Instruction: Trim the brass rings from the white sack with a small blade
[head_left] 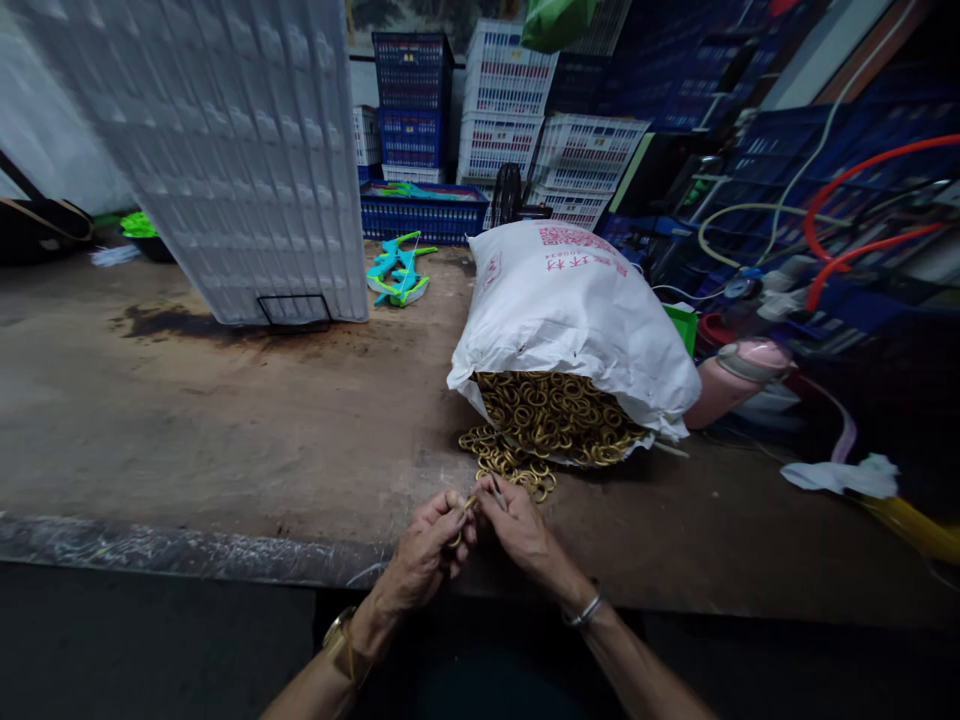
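Note:
My left hand is closed over the table's front edge, with brass-coloured rings in its fingers; one shows at the fingertips. My right hand meets it there, its fingers pinched round a thin dark pointed tool whose kind I cannot make out. Just beyond the hands, a small heap of loose rings lies on the wooden table. These spill from the open mouth of a white woven sack on its side, packed with more rings.
A tall translucent ribbed panel stands at the left in a black wire stand. Blue-and-green plastic toy parts lie behind. A pink bottle and orange hoses are at the right. Stacked crates line the back.

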